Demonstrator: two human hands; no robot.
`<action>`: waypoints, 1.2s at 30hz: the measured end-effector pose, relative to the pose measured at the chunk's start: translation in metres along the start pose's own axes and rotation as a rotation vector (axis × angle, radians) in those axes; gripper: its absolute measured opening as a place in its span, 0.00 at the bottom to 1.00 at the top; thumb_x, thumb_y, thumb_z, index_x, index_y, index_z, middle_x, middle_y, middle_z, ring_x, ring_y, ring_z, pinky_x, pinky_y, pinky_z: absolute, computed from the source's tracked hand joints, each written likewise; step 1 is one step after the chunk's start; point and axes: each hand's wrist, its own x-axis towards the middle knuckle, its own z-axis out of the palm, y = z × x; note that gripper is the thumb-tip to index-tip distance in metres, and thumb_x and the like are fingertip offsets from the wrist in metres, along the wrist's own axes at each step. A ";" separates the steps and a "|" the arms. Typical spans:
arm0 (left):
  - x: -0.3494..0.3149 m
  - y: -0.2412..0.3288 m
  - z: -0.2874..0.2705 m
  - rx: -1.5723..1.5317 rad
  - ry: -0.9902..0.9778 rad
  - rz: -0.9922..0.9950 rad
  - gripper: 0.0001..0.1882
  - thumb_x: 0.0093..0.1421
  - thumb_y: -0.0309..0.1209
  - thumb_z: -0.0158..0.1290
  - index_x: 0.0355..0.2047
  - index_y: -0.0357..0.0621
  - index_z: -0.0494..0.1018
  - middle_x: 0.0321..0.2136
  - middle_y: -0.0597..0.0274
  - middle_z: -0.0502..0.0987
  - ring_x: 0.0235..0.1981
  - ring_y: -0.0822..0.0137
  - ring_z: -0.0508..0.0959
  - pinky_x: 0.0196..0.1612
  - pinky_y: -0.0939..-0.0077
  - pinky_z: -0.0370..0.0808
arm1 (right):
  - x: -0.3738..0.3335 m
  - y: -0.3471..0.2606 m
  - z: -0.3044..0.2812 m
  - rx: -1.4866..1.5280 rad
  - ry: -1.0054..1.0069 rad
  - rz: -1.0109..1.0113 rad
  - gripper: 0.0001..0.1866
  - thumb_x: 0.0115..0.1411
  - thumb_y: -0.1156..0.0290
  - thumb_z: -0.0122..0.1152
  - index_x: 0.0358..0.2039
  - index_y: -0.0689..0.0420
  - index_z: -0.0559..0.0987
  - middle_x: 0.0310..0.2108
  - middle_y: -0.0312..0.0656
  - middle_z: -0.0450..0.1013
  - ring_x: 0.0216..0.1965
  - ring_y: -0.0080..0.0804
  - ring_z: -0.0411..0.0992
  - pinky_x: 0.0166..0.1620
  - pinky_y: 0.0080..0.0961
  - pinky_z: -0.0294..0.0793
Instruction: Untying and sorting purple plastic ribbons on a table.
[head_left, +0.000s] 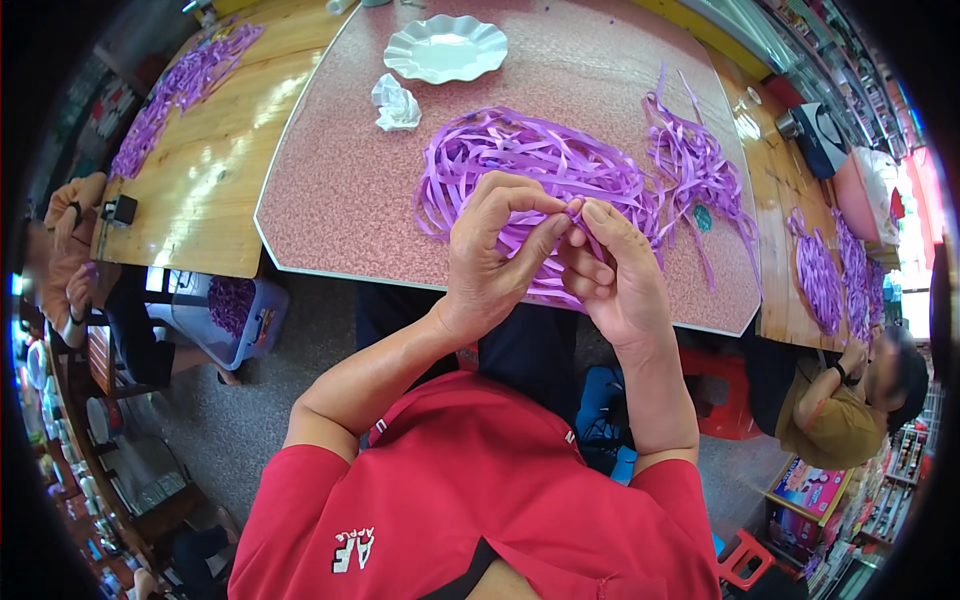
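A large loose heap of purple ribbons [540, 150] lies on the pink speckled table [340, 190] in front of me. Over its near side my left hand [500, 245] and my right hand [622, 262] meet, fingertips pinched close together. Between them is a bit of purple ribbon [574, 212]; its exact shape is mostly covered by my fingers. The right hand's other fingers curl inward below the pinch. A second, smaller bunch of purple ribbons [700, 165] spreads to the right of the heap.
A white scalloped plate [446, 50] and crumpled white tissue [396, 104] sit at the back left. Wooden tables [215, 200] with more ribbons flank mine. One person [75, 250] sits at left, another [840, 400] at right. A plastic bin [262, 320] holds purple ribbon on the floor.
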 end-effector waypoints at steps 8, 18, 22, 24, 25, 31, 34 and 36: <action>-0.001 0.002 -0.004 0.059 -0.034 0.056 0.10 0.58 0.20 0.60 0.38 0.40 0.71 0.36 0.58 0.73 0.39 0.67 0.74 0.43 0.74 0.71 | -0.004 0.001 0.004 -0.147 0.077 -0.077 0.08 0.67 0.69 0.55 0.41 0.59 0.79 0.30 0.34 0.74 0.18 0.08 0.59 0.18 0.07 0.57; -0.002 0.007 -0.007 0.055 -0.081 0.015 0.09 0.59 0.21 0.59 0.38 0.39 0.72 0.37 0.57 0.73 0.39 0.66 0.75 0.43 0.74 0.72 | -0.007 0.001 0.008 -0.291 0.090 -0.192 0.08 0.63 0.70 0.62 0.40 0.59 0.79 0.28 0.32 0.74 0.18 0.08 0.58 0.18 0.08 0.54; -0.001 0.010 -0.007 -0.029 -0.130 -0.048 0.09 0.60 0.23 0.59 0.39 0.38 0.72 0.38 0.57 0.73 0.42 0.67 0.74 0.47 0.74 0.70 | -0.007 -0.001 0.004 -0.237 0.057 -0.148 0.07 0.63 0.71 0.61 0.40 0.59 0.79 0.28 0.31 0.73 0.18 0.08 0.58 0.19 0.09 0.54; 0.001 0.012 -0.011 -0.032 -0.166 -0.048 0.08 0.61 0.24 0.58 0.39 0.37 0.72 0.38 0.58 0.73 0.42 0.67 0.74 0.47 0.75 0.70 | -0.009 0.000 0.003 -0.404 0.095 -0.213 0.06 0.63 0.74 0.60 0.40 0.60 0.79 0.30 0.30 0.73 0.20 0.08 0.60 0.22 0.09 0.57; 0.002 0.012 -0.013 -0.035 -0.203 -0.048 0.08 0.62 0.25 0.58 0.40 0.37 0.72 0.38 0.58 0.73 0.43 0.68 0.74 0.48 0.75 0.69 | -0.009 0.000 0.005 -0.404 0.096 -0.213 0.06 0.63 0.74 0.60 0.40 0.60 0.79 0.30 0.30 0.73 0.20 0.08 0.60 0.22 0.09 0.57; 0.006 0.009 -0.013 -0.317 -0.246 -0.385 0.07 0.62 0.28 0.58 0.36 0.37 0.74 0.32 0.63 0.75 0.38 0.73 0.74 0.43 0.76 0.71 | -0.009 -0.004 0.004 -0.834 0.082 -0.399 0.04 0.64 0.76 0.59 0.37 0.63 0.78 0.30 0.28 0.74 0.30 0.08 0.67 0.32 0.09 0.65; 0.005 0.008 -0.014 -0.324 -0.222 -0.368 0.07 0.62 0.27 0.58 0.37 0.37 0.74 0.33 0.65 0.75 0.38 0.75 0.74 0.44 0.77 0.71 | -0.009 -0.006 0.005 -0.749 0.081 -0.354 0.05 0.64 0.75 0.59 0.38 0.63 0.79 0.31 0.29 0.74 0.31 0.09 0.67 0.34 0.10 0.66; 0.003 0.006 -0.014 -0.297 -0.222 -0.342 0.07 0.62 0.27 0.58 0.38 0.37 0.75 0.33 0.65 0.75 0.38 0.74 0.74 0.44 0.77 0.71 | -0.009 -0.006 0.003 -0.651 0.108 -0.319 0.06 0.64 0.74 0.59 0.39 0.63 0.79 0.32 0.29 0.74 0.31 0.09 0.67 0.34 0.09 0.66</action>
